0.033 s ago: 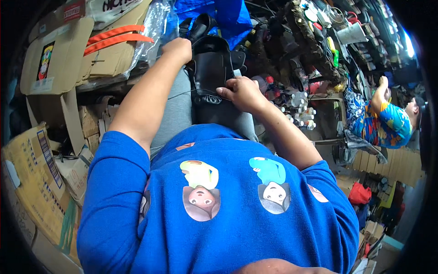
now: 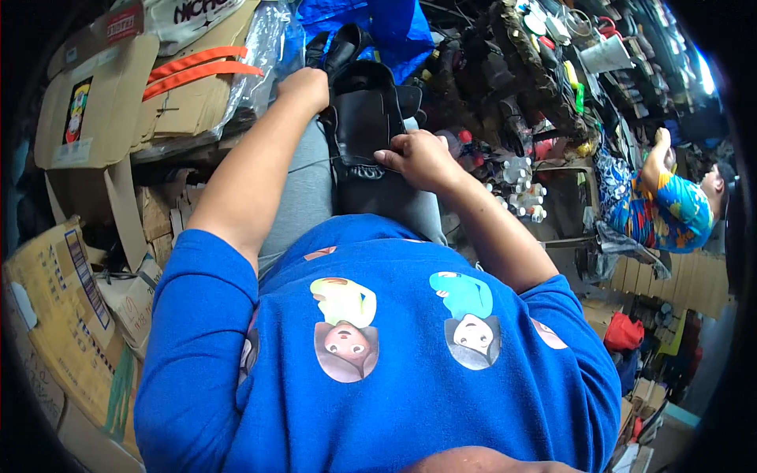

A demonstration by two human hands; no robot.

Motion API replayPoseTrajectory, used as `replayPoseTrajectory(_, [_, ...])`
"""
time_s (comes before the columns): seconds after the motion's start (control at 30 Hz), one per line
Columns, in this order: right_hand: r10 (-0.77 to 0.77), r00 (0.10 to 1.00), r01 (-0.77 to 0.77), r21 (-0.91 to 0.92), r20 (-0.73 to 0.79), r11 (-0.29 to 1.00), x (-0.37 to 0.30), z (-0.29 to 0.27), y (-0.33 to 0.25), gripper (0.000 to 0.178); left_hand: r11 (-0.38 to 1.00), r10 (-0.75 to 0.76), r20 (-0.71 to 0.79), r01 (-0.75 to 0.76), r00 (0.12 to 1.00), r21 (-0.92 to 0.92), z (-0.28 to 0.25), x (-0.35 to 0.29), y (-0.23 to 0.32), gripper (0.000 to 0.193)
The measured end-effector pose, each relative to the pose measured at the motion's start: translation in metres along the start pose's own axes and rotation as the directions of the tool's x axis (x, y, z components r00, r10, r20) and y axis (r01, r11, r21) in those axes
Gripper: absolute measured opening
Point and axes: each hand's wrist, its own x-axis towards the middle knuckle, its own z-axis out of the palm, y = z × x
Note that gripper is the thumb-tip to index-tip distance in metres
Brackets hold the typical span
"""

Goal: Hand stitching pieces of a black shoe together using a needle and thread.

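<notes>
Black sandal (image 2: 364, 130) resting sole-up along the lap, on the grey trousers (image 2: 303, 197), toe end pointing far, just ahead of the blue shirt (image 2: 394, 355). Left hand (image 2: 303, 88) clenched round the far left edge of the sandal, steadying it; right hand (image 2: 418, 158) pinching down at the near right edge, fingertips (image 2: 388, 156) pressed at a pale patch on the sole, though what exactly lies under them too small to tell. Likely trouble: only a lap for support, no worktop, so a hard push from the right could tip the sandal off the thigh toward the right, down among the small white bottles (image 2: 524, 185) and clutter there. A slack left grip would let the sole twist and spoil whatever is being pressed or picked at. A second black sandal (image 2: 339, 43) lying just beyond the left hand, touching or nearly so, easy to knock further into the blue plastic sheet (image 2: 394, 24). Cardboard boxes (image 2: 95, 110) with orange straps (image 2: 201, 63) stacked close on the left, crowding the left elbow and limiting room to shift. Another person in a patterned shirt (image 2: 658, 205) at work well apart on the right, no risk of collision from that side.
</notes>
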Motion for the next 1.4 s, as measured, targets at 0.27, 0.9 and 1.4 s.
replayPoseTrajectory(0.27, [0.001, 0.993, 0.012, -0.111, 0.117, 0.994, 0.021, -0.022, 0.002, 0.037, 0.615, 0.427, -0.659, -0.733, 0.620, -0.292, 0.007, -0.051, 0.008, 0.017])
replayPoseTrajectory(0.9, [-0.146, 0.989, 0.137, 0.590, -0.033, 0.796, -0.036, -0.045, 0.021, 0.013, 0.550, 0.741, -0.058, -0.654, 0.669, -0.519, -0.001, -0.052, 0.026, 0.016])
replayPoseTrajectory(1.4, [-0.209, 0.976, 0.217, 0.169, -0.065, 0.962, -0.010, -0.024, 0.012, 0.014, 0.543, 0.793, 0.139, -0.582, 0.594, -0.605, -0.009, -0.037, 0.024, 0.024])
